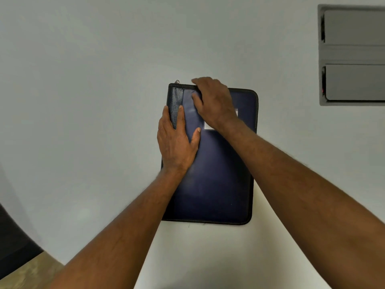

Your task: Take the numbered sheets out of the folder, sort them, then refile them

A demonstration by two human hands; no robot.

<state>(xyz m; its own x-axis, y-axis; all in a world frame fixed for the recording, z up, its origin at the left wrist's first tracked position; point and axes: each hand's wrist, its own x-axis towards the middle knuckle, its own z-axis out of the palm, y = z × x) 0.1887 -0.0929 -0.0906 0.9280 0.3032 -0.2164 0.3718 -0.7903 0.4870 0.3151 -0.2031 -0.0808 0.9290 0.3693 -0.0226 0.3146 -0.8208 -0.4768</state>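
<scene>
Both forearms reach forward, bare. The left hand (177,140) lies flat with straight fingers, thumb spread. The right hand (213,101) is farther ahead, its fingers curled downward.

office: white desk (83,101) with recessed grey cable hatch (352,55)

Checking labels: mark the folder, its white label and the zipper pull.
folder (216,184): head view, bare navy cover.
white label (208,125): head view, lower left corner.
zipper pull (177,81): head view, metal tab at far-left corner.
</scene>
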